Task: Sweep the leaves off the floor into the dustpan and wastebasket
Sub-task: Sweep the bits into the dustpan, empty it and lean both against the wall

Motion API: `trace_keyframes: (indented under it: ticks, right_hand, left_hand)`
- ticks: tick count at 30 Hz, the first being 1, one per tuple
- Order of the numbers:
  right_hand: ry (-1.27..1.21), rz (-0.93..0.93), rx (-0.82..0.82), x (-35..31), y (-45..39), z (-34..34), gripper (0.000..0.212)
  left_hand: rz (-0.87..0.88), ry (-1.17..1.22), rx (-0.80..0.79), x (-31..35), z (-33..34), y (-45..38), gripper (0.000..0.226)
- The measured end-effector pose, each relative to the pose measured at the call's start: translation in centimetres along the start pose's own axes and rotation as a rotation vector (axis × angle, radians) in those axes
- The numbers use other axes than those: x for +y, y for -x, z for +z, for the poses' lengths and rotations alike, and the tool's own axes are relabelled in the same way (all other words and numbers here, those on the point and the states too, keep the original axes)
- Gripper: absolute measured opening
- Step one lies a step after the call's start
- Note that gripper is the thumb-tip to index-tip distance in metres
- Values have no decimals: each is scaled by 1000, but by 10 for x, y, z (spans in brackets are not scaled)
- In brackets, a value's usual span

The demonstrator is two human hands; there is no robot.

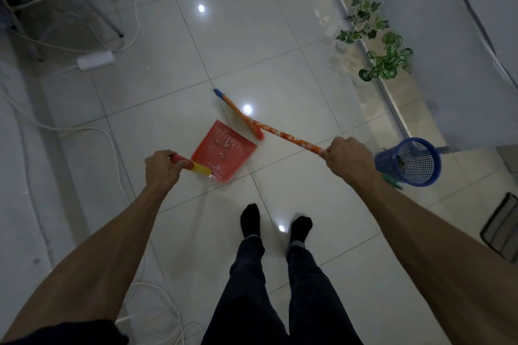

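Socked feet (276,225) are planted on the tiled floor (252,36). Dustpan (224,152), bearing leaf scraps (224,144), is gripped by the left hand (161,168); broom (269,129) is clasped by the right hand (347,158). Wastebasket (412,161) is tilted beside it; cables (92,131) are strewn leftward.

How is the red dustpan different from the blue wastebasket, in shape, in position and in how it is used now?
The dustpan is flat, solid and red; the wastebasket is a round blue mesh. The left hand grips the dustpan's handle, while no hand touches the wastebasket, which sits behind the right hand that grips the broom. The dustpan lies low on the floor; the wastebasket shows its open mouth to the camera. Both hold some debris.
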State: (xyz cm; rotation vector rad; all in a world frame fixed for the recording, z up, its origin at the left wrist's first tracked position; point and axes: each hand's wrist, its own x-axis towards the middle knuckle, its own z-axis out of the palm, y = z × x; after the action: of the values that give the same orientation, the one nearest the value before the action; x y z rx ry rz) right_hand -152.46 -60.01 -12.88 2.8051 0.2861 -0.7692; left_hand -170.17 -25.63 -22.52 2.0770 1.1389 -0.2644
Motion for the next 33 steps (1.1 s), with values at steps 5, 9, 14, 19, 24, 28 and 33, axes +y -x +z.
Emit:
trace_keyframes:
  ticks: [5, 9, 14, 19, 24, 28, 33]
  right_hand:
    - [-30, -35, -69, -4, 4, -5, 40]
    - [48, -72, -46, 14, -1, -30, 43]
    - [99, -73, 24, 35, -9, -45, 45]
    - [15, 5, 41, 47, -10, -45, 44]
    - [-73, 103, 33, 67, -9, -54, 47]
    - [-24, 125, 24, 81, -7, -71, 40]
    - [80, 155, 65, 106, -9, -88, 27]
  left_hand:
    - [15, -20, 29, 5, 7, 7, 31]
    - [30, -26, 51, 8, 8, 10, 27]
    - [107, -61, 95, 15, 4, 14, 24]
    - [141, -75, 88, 28, -6, 9, 19]
    - [197, -99, 62, 46, -11, 6, 16]
    - [272, -119, 40, 71, -9, 5, 15]
    - [280, -25, -12, 123, 1, 3, 4]
